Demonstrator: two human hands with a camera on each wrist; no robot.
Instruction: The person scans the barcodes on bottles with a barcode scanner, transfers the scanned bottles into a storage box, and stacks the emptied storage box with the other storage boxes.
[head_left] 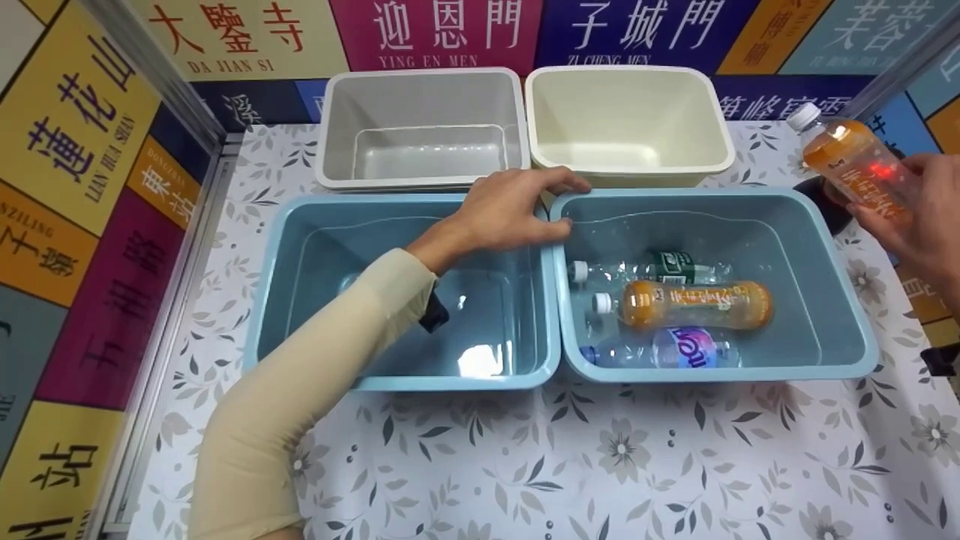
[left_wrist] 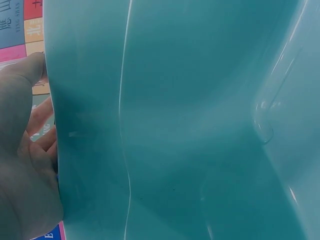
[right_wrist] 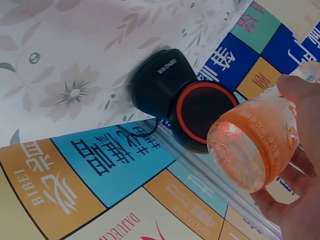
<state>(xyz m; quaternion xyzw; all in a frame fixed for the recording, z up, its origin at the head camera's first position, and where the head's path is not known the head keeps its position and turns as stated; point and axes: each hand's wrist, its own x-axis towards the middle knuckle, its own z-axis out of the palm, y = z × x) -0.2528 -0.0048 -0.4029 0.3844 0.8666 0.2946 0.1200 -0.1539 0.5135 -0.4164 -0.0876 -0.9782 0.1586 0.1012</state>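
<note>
At the upper right in the head view, my right hand [head_left: 930,217] grips an orange-labelled drink bottle [head_left: 855,161], tilted with its white cap up and to the left. A red light spot shows on this bottle. In the right wrist view its clear base [right_wrist: 237,155] faces a black scanner [right_wrist: 200,115] with an orange ring. My left hand [head_left: 514,206] lies over the back rims where the two blue bins meet, fingers spread and thumb apart. The right blue bin [head_left: 874,352] holds a green-labelled bottle [head_left: 675,266], another orange-labelled bottle [head_left: 697,304] and a purple-labelled bottle [head_left: 686,349].
The left blue bin [head_left: 262,300] stands under my left forearm. Behind the blue bins stand a grey bin [head_left: 326,135] and a cream bin [head_left: 720,142]. A flower-patterned cloth [head_left: 525,465] covers the table. Colourful lettered panels [head_left: 97,247] wall the sides and back.
</note>
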